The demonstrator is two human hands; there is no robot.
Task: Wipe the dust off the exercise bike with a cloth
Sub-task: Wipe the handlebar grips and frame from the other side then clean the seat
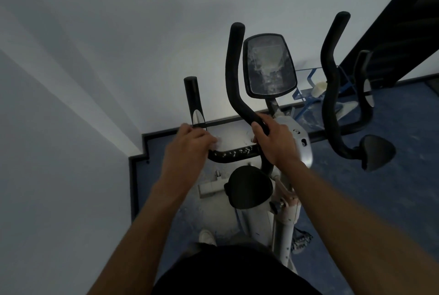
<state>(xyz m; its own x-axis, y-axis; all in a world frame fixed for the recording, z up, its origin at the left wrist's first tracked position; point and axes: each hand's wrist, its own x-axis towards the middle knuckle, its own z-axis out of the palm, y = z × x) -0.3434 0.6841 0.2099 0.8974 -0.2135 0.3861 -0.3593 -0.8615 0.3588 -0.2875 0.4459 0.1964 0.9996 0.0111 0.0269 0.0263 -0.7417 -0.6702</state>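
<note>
Two hands on the exercise bike (268,175) by the wall: left hand (190,145) clutching a pale cloth (217,143) against the dusty crossbar (234,153), right hand (276,142) gripping the curved handlebar (234,68); best wiped with firm, slow, overlapping strokes, steadying throughout.

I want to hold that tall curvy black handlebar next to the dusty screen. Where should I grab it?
Grab the curvy handlebar on its long straight upper stretch, coming from the left side, your hand wrapped around it. That part is round and even and stands clear, while the console crowds its right side. Lower down, the right hand already grips the bend.
</note>
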